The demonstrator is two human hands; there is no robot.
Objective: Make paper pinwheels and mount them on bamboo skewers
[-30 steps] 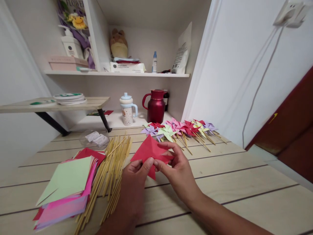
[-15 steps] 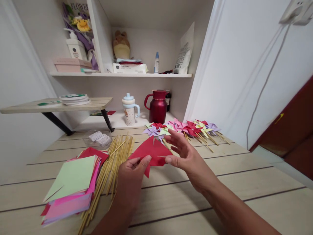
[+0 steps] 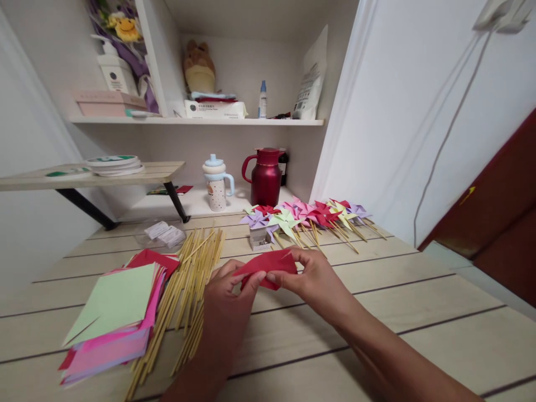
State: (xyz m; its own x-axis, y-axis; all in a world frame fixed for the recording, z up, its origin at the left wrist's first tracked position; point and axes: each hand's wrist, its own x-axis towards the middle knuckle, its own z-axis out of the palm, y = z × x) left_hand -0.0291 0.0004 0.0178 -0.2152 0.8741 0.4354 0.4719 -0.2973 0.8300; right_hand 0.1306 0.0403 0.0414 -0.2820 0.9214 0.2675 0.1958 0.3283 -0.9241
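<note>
Between my two hands is a piece of red paper [image 3: 268,265] with slits cut in it, its corners curling inward. My left hand [image 3: 232,293] pinches its left part between thumb and fingers. On the other side my right hand [image 3: 310,273] grips the paper's right part, thumb close to the left thumb. Left of my hands lie many thin wooden sticks [image 3: 184,285] and a stack of coloured paper squares [image 3: 113,301], pale green on top. Beyond my hands, a small white box [image 3: 260,239] holds tiny metallic pieces, beside finished paper pinwheels [image 3: 312,215] on sticks.
A clear container [image 3: 161,233] with white packets sits at the back left, near a small raised shelf [image 3: 154,173]. Behind stand a speckled cup [image 3: 216,190] and a red thermos jug [image 3: 266,178]. A white wall [image 3: 385,111] rises on the right.
My right hand has closed onto the paper and brought its side inward. The paper, spread out before, is now curled over. The small white box has come into view.
</note>
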